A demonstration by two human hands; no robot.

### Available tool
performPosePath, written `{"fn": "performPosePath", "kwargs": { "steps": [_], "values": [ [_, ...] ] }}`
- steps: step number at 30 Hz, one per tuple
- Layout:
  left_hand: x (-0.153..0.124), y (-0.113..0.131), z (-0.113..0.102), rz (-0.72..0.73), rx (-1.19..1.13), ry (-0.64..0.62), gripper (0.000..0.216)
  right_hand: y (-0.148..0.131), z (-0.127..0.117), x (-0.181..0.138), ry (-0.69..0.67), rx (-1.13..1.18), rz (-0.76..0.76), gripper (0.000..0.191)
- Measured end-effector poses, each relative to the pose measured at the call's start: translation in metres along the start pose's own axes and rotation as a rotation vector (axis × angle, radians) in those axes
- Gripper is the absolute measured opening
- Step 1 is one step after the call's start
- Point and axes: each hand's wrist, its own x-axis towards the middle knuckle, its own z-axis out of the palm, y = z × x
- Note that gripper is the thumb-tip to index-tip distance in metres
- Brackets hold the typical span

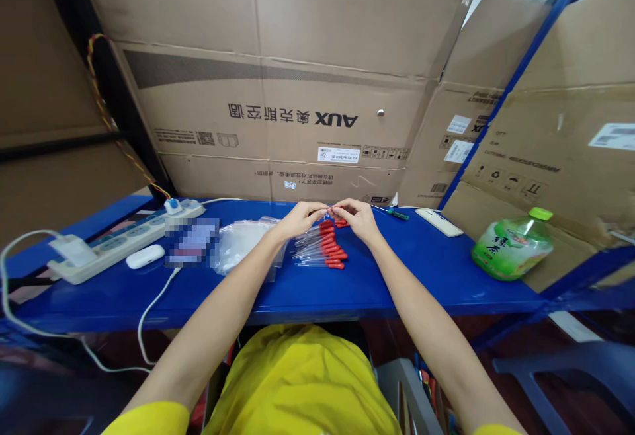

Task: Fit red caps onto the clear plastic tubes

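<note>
Facing brown cardboard [297, 78] across a blue tabletop [391, 283], working between clear plastic bags [241, 246] and white power strip [131, 235] at left, green-capped bottle [512, 248] at right. Pinching a red piece [331, 209], mostly finger-hidden, with left hand [301, 219] and right hand [359, 219] at centre, just above red-ended clear tubes [330, 244]. Showing "AUX" upside down on the cardboard.

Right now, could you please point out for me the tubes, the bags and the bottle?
Tubes [329, 244]: head view, on a red end near the middle of the row.
Bags [239, 243]: head view, on the clear plastic.
Bottle [513, 250]: head view, on the green body below the cap.
</note>
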Motion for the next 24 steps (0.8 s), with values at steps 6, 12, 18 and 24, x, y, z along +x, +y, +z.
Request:
{"fn": "performPosePath", "kwargs": {
  "steps": [6,12,18,24],
  "values": [
    [-0.0005,-0.0002,-0.0011,-0.033,0.011,-0.033,0.042,0.0011,0.0013,-0.001,-0.007,-0.005,0.006,0.036],
    [-0.0007,0.0027,-0.0032,-0.019,0.024,-0.053,0.039,0.0031,0.0012,-0.0014,-0.008,0.009,0.049,0.038],
    [0.0006,0.0022,-0.0025,-0.046,-0.003,-0.062,0.042,0.001,0.0029,-0.0027,0.01,-0.019,0.031,0.037],
    [0.0003,0.001,-0.0024,0.005,0.081,-0.031,0.035,0.0076,0.0017,-0.0013,0.003,-0.027,0.036,0.036]
  ]
}}
